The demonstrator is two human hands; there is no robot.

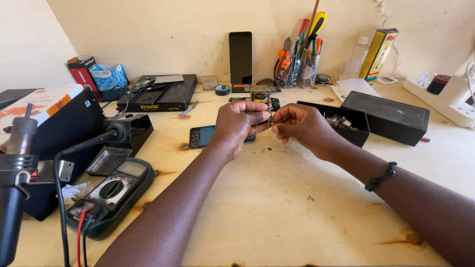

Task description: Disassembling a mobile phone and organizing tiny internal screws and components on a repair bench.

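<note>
Head view: Your left hand (241, 122) and right hand (299, 123) meet above the wooden workbench (277, 207), fingertips touching. Between them you pinch a small metal part (270, 119); its kind is too small to tell. The fingers of both hands curl closed, thumb and forefinger pressed on the part from either side. A dark beaded bracelet (381, 179) sits on your right wrist.

Directly behind your left hand a blue-framed phone (200, 136) lies flat on the bench. Just beyond your right hand stands an open black box (354, 131) holding small metal pieces, with its black lid (386, 116) beside it to the right.

At the near left lies a green multimeter (111, 195) with red and black leads plugged in. A hot-air tool (17, 163) stands at the left edge. A dark phone (240, 57) leans upright against the back wall, near a holder of screwdrivers and pliers (302, 54). A white power strip (440, 101) lies at the far right.
</note>
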